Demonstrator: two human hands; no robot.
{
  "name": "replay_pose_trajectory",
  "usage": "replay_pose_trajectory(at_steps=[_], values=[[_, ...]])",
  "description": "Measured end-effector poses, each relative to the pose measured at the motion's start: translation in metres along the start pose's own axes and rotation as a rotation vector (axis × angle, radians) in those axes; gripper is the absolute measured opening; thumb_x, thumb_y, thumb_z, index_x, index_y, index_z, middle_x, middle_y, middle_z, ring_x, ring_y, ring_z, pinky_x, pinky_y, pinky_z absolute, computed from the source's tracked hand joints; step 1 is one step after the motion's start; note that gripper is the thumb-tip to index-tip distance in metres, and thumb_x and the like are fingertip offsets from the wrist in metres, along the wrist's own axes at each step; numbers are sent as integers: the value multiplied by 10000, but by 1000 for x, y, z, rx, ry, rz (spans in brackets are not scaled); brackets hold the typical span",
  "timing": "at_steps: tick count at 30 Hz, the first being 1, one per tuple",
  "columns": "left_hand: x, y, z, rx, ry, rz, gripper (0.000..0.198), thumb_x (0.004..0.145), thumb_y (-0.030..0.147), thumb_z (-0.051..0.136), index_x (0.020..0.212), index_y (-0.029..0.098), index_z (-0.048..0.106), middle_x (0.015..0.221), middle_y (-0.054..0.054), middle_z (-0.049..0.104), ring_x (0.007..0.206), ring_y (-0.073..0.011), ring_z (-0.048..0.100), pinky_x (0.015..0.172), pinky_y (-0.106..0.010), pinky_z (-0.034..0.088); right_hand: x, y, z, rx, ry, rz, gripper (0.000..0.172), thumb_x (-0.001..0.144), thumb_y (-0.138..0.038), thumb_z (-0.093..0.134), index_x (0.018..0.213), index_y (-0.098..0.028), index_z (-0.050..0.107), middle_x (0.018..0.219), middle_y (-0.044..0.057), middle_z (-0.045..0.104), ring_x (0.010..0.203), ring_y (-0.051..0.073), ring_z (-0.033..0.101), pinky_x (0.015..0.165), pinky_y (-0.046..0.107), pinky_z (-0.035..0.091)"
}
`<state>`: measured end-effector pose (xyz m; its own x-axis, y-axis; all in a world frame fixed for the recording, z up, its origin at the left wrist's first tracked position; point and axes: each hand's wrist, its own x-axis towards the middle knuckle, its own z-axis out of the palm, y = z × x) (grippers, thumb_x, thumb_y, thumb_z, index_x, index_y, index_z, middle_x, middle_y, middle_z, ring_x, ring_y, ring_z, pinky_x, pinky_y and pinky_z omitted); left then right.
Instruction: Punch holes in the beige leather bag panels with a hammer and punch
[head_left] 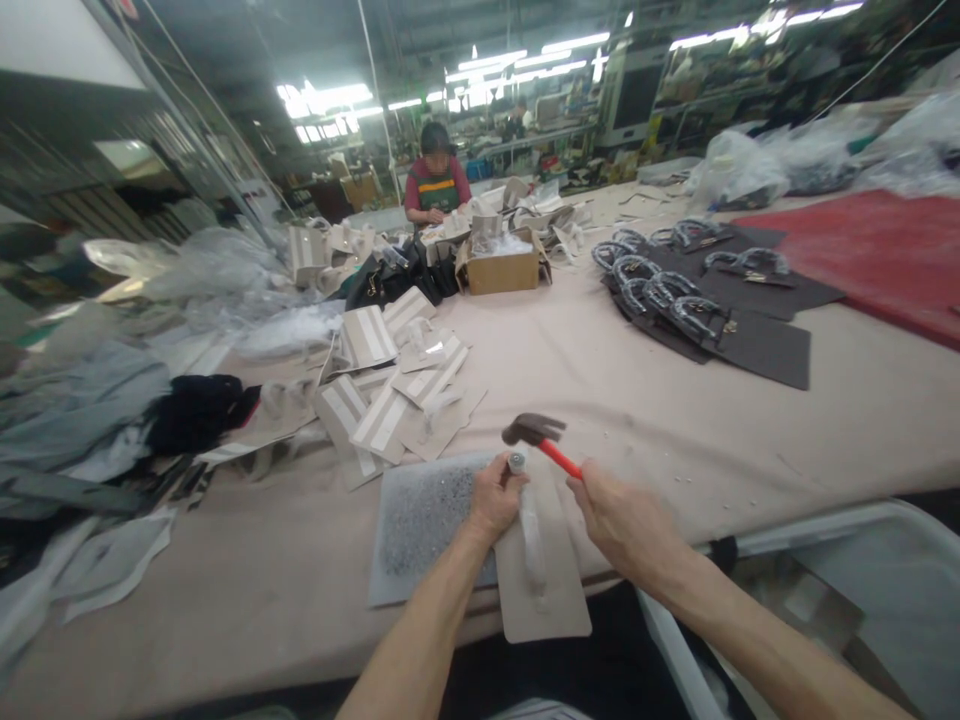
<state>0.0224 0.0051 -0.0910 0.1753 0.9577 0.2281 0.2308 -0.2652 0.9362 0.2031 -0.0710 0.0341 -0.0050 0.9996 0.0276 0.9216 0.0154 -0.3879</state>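
My right hand (pixel 611 515) grips a claw hammer (pixel 536 430) by its orange-red handle, the dark head raised just above my left hand. Between the thumb and fingers of my left hand (pixel 499 497) stands a small round metal punch (pixel 516 461), held upright at the far end of a beige bag panel (pixel 545 615). A plastic-wrapped handle (pixel 533 550) runs along that panel. Beneath the panel's left side lies a grey pitted board (pixel 427 530). What the lower end of the punch touches is hidden.
Beige striped panels (pixel 382 430) pile up beyond the board. Dark panels with wrapped handles (pixel 757 350) lie at right, near a red sheet (pixel 862 250). A cardboard box (pixel 502 272) stands farther back, before a seated person (pixel 436 185). A white bin (pixel 885 560) is at lower right.
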Motion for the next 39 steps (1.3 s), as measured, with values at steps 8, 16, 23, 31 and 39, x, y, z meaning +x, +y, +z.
replay_pose_trajectory(at_steps=[8,16,23,31,39], values=[[-1,3,-2,29,-24,10,81,809,214,611,876,183,643,749,1,632,704,-151,567,685,-234,419,9,-26,-67,168,599,-112,289,1009,-421,376,827,-217,467,562,-33,471,451,120,414,506,254,267],[-1,-1,-1,28,-11,5,85,798,176,615,877,179,645,706,29,566,656,-131,495,645,-227,381,-9,9,4,-160,-128,-31,270,1018,-312,335,876,-193,531,629,46,624,500,166,558,507,303,185],[-3,2,-2,61,-15,25,68,803,189,629,869,185,648,717,27,587,682,-137,522,664,-230,402,-1,40,15,-230,-302,172,297,1045,-346,309,1034,-180,555,826,101,701,778,259,693,576,307,252],[-1,-1,0,-4,19,-13,167,784,238,690,942,184,687,783,5,674,728,-154,595,709,-241,456,11,61,59,-258,-49,153,275,986,-278,408,1137,-126,581,1114,183,632,989,296,620,773,376,451],[5,-5,0,-199,72,-160,201,778,312,689,897,154,658,808,-25,701,740,-153,637,692,-235,486,-13,0,99,273,-93,-376,432,855,-55,387,1233,-186,553,1102,90,545,908,183,558,820,320,481]])
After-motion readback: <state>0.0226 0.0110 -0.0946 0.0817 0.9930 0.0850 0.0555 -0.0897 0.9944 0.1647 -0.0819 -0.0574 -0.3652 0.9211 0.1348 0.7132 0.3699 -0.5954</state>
